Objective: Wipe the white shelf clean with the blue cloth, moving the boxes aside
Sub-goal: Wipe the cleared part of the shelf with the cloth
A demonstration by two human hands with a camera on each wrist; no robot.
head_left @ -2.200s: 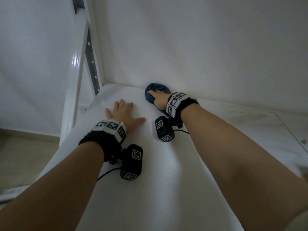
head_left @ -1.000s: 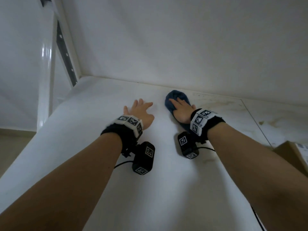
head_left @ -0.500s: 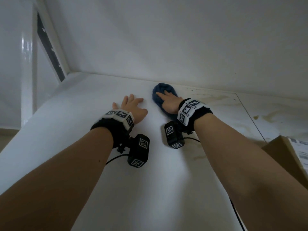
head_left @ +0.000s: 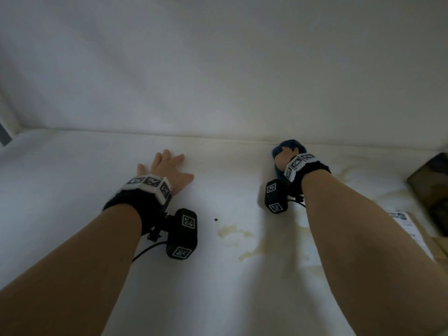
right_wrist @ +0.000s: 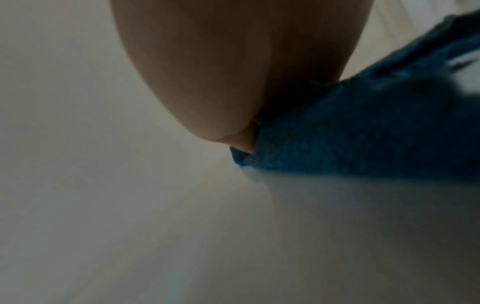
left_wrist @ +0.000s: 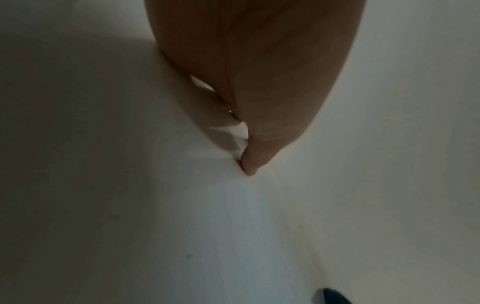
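The white shelf runs from left to right under both my arms. My left hand lies flat on it with fingers spread, holding nothing; the left wrist view shows that left hand resting on the board. My right hand grips the bunched blue cloth against the shelf near its back edge. In the right wrist view the thumb of my right hand presses into the blue cloth. A cardboard box with a white label sits at the right edge.
Yellowish stains mark the shelf between my arms and under the right forearm, and a small dark speck lies near them. A dark box-like object stands at the far right. The white back wall rises right behind the cloth.
My right hand has slid the cloth to the right along the back edge, and its fingers have curled into it. The view has turned right; the left hand stays flat.
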